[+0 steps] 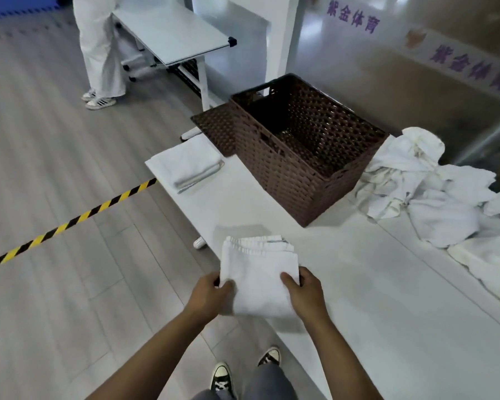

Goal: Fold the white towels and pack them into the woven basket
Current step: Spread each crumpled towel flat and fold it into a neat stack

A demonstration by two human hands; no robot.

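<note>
Hands on the folded towel (257, 280) now, both of them: I see my left hand (210, 295) pinching its near-left edge and my right hand (303, 293) gripping the near-right edge, thumbs on top, the towel held just over the white table's (358, 284) near edge. Woven basket (306, 151) sits farther back on the table, open, nothing white showing inside. Another folded towel (189, 166) lies left of it. Unfolded towels (433, 194) are heaped to the basket's right.

Two folded towels (257, 281) (189, 166), one woven basket (300, 157), one unfolded heap (445, 197).
</note>
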